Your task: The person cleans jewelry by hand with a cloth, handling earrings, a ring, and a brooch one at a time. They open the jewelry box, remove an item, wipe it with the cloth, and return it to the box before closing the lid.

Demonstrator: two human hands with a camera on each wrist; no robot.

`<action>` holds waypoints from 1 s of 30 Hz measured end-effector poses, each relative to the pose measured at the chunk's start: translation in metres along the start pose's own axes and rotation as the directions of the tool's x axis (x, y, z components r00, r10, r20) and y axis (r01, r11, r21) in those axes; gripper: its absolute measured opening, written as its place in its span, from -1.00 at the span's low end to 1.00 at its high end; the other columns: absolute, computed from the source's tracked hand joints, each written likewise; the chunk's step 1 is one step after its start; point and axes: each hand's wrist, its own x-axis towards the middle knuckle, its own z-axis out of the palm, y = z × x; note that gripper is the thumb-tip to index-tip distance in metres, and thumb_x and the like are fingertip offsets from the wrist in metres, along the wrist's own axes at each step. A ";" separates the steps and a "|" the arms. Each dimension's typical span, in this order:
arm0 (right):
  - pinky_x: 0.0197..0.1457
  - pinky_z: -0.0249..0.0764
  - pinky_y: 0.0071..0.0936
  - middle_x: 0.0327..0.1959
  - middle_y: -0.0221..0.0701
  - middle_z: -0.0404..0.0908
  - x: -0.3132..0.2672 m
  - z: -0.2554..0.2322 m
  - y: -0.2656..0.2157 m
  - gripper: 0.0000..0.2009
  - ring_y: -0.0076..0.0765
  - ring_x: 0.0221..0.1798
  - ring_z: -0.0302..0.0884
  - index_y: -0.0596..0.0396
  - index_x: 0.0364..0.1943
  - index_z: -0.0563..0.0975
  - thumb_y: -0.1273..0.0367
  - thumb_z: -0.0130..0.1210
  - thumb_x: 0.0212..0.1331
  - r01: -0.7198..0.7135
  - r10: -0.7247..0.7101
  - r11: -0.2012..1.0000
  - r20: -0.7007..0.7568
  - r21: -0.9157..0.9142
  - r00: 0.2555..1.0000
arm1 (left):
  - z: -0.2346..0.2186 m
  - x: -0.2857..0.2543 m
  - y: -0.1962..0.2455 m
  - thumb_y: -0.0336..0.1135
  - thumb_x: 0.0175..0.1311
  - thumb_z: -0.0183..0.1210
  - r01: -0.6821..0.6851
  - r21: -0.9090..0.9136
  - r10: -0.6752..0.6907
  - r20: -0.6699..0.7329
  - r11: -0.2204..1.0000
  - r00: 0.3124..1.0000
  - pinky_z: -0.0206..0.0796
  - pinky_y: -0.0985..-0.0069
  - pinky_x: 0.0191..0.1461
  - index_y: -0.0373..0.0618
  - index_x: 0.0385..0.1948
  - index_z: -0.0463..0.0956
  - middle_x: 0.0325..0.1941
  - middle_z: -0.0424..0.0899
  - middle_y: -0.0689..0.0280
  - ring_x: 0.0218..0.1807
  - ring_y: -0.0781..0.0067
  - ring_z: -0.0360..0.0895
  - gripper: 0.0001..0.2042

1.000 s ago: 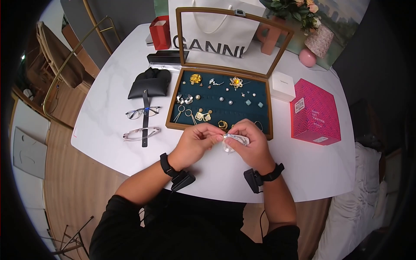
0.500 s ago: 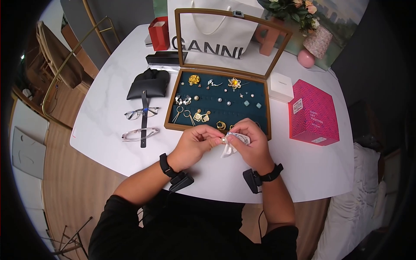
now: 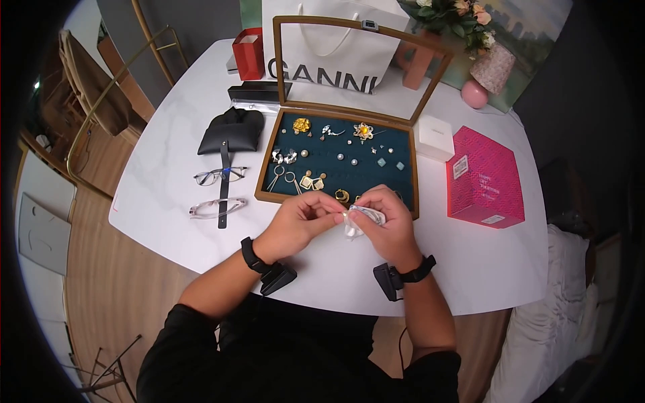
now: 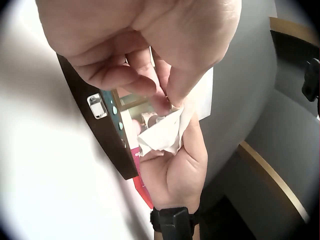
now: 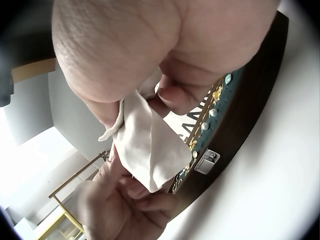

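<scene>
In the head view both hands meet just in front of the jewelry box point(image 3: 336, 151). My right hand point(image 3: 388, 225) grips a folded white cloth point(image 5: 150, 142), its loose corner hanging below the fingers. Thumb and fingertips of my left hand point(image 3: 304, 223) pinch a small piece of jewelry point(image 3: 345, 214) at the edge of the cloth. Fingers and cloth hide most of that piece, and I cannot tell its exact kind. Behind the hands, the box's glass lid stands raised over a dark green lining with earrings, pearl studs and a gold flower brooch point(image 3: 363, 131).
Left of the box lie clear-framed glasses point(image 3: 217, 208), thin-framed glasses point(image 3: 220, 175) and a black pouch point(image 3: 232, 131) with a strap. To its right stand a white box point(image 3: 435, 138) and a pink box point(image 3: 485, 176). A white paper bag point(image 3: 329, 47) stands behind.
Half a second ago the cloth's corner hung lower and a pale, round bead showed at the left fingertips. Now the cloth is bunched closer around the fingertips. Both hands stay in nearly the same place.
</scene>
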 end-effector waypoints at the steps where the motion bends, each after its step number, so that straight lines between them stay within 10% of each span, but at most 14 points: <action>1: -0.06 0.56 -0.57 -0.12 -0.42 0.62 0.001 -0.001 0.002 -0.83 -0.59 -0.12 0.66 0.20 -0.11 0.65 0.56 0.44 0.33 0.002 -0.002 1.000 0.004 0.004 1.000 | 0.000 0.001 0.003 -0.54 0.55 0.33 -0.030 0.004 0.030 -0.046 1.000 0.998 0.51 0.64 0.13 -0.18 0.04 0.68 -0.03 0.82 0.37 0.00 0.69 0.69 -0.86; 14: -0.04 0.55 -0.48 -0.20 -0.43 0.67 0.000 -0.002 -0.012 -0.84 -0.49 -0.13 0.67 0.14 -0.16 0.67 0.49 0.47 0.30 0.101 -0.074 0.985 0.184 -0.141 0.980 | -0.030 0.023 0.054 -0.50 0.56 0.29 -0.124 0.163 0.167 -0.278 0.979 0.946 0.38 0.73 -0.06 -0.07 -0.07 0.57 -0.06 0.84 0.40 0.04 0.66 0.75 -0.90; 22: 0.03 0.60 -0.36 -0.19 -0.33 0.69 -0.001 -0.003 -0.011 -0.82 -0.27 -0.09 0.71 0.14 -0.16 0.67 0.41 0.47 0.30 0.084 -0.040 0.981 0.237 -0.177 0.971 | -0.038 0.046 0.071 -0.35 0.66 0.23 0.061 0.259 0.007 -0.253 0.964 0.967 0.41 0.70 -0.04 -0.07 0.51 0.49 0.00 0.80 0.42 0.03 0.68 0.67 -0.55; 30: 0.05 0.59 -0.36 -0.18 -0.35 0.73 -0.002 -0.002 -0.003 -0.82 -0.32 -0.09 0.69 0.13 -0.18 0.69 0.38 0.47 0.30 0.109 -0.056 0.979 0.282 -0.175 0.958 | -0.052 0.088 0.055 -0.43 0.57 0.27 -0.049 0.692 0.276 -0.221 0.720 0.935 0.59 0.45 -0.08 -0.12 0.05 0.62 -0.08 0.90 0.24 -0.05 0.43 0.83 -0.86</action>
